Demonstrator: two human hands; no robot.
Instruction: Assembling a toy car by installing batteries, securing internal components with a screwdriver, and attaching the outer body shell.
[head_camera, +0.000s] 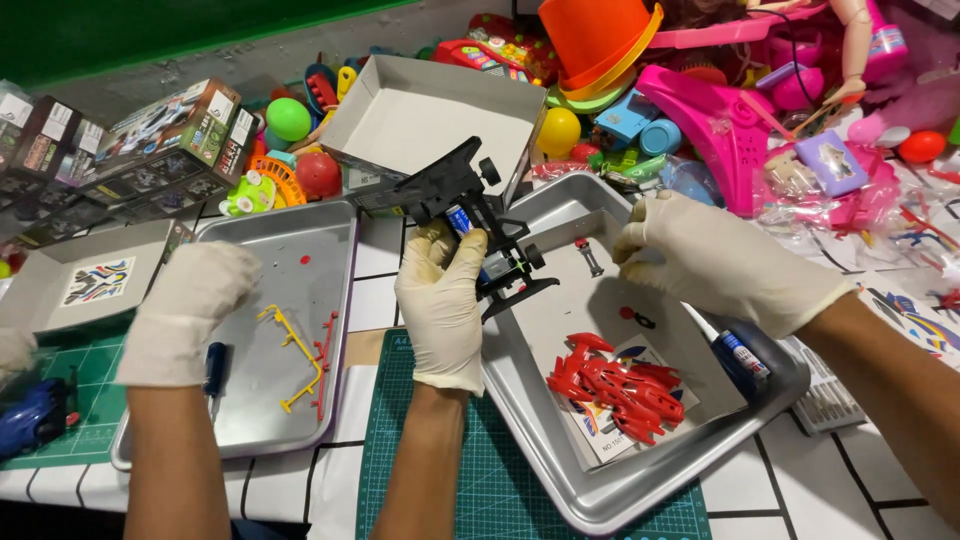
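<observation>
Left hand (440, 300) clamps the black plastic toy-car chassis (470, 215) above the silver metal tray (640, 500), far-left corner. Right hand (715, 265) curls nearby, grip unclear. Assembly seems midway; fitting 1 part needs steadiness.

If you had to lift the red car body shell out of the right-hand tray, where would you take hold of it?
Grip the red body shell across its two long sides, coming straight down from above. It lies flat and loose on a paper sheet in the tray, nothing over it; its thin fins look fragile, so avoid them.
</observation>
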